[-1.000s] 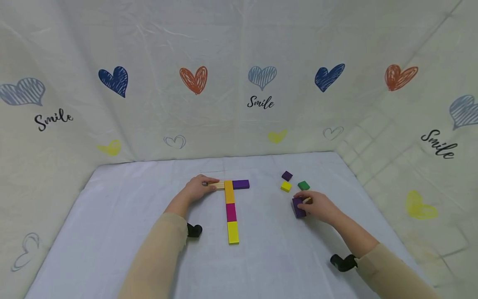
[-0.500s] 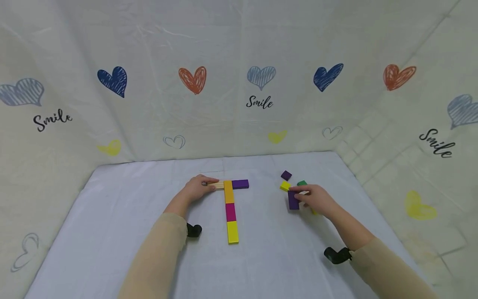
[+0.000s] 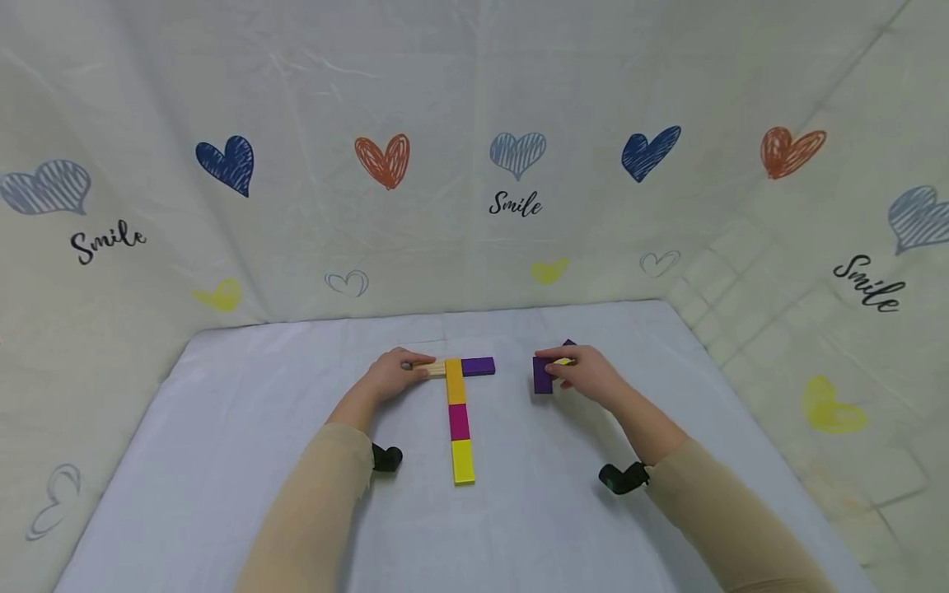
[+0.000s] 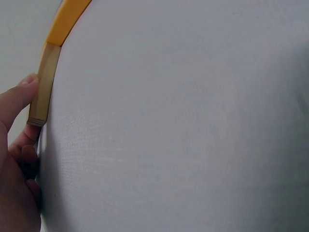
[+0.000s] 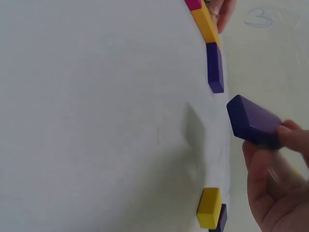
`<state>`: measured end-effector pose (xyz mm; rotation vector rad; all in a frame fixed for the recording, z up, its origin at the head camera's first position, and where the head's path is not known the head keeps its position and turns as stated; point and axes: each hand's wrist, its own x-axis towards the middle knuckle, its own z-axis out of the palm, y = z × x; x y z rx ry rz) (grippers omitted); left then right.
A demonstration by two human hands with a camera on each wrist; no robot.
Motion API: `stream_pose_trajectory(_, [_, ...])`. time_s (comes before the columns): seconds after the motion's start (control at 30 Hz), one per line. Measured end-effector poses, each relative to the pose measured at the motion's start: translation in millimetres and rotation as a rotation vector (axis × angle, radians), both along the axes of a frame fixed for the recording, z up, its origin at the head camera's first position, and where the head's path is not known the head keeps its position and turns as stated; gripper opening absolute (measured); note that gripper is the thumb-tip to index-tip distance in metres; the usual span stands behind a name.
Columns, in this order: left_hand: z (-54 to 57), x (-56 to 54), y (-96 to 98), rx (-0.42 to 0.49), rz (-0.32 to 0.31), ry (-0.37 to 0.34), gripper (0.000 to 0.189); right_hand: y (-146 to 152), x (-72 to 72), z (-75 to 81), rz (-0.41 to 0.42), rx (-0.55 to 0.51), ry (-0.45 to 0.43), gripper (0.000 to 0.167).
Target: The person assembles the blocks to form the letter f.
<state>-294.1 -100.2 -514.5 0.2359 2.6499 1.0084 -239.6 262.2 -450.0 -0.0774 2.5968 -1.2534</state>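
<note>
A pale backdrop cloth (image 3: 445,82) printed with hearts and the word "Smile" hangs behind and along both sides. In front of it spreads the surface (image 3: 549,527), covered in white cloth.

Two beige sleeves reach in from the near edge, the left sleeve (image 3: 315,494) and the right sleeve (image 3: 730,519). The left hand (image 3: 391,375) pinches a plain wooden block between thumb and fingers; the right hand (image 3: 593,377) grips a purple block between thumb and fingers, near the far right. A black device sits at each cuff, one on the left (image 3: 387,458) and one on the right (image 3: 624,478).

Of the blocks, the long orange block (image 3: 455,381) heads a column running from far to near. The long yellow block (image 3: 463,463) makes its near end. The gripped purple block (image 5: 251,121) is held above the surface, well to the right of the column, its shadow falling apart from it. A flat purple block (image 3: 478,366) touches the orange one on its right side, at the far end; the plain wooden block (image 4: 47,82) meets it on the left. The magenta block (image 3: 459,422) fills the middle of the column, touching both neighbours.

Smallest are a little yellow block (image 5: 209,209) and a dark purple block (image 5: 222,218) just beside it, at the far right, partly hidden by the right hand in the head view.
</note>
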Motion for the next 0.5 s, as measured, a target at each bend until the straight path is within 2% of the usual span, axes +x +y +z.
stream_pose_trajectory(0.3, [2.8,3.3,-1.6,0.009,-0.001,0.0,0.033,-45,-34.5,-5.5,0.015,-0.038,-0.012,0.033])
stream_pose_trajectory(0.5, [-0.7,1.2,-1.5,-0.002,-0.002,0.017,0.032,-73,-55.6,-8.4,0.023,-0.056,-0.012,0.033])
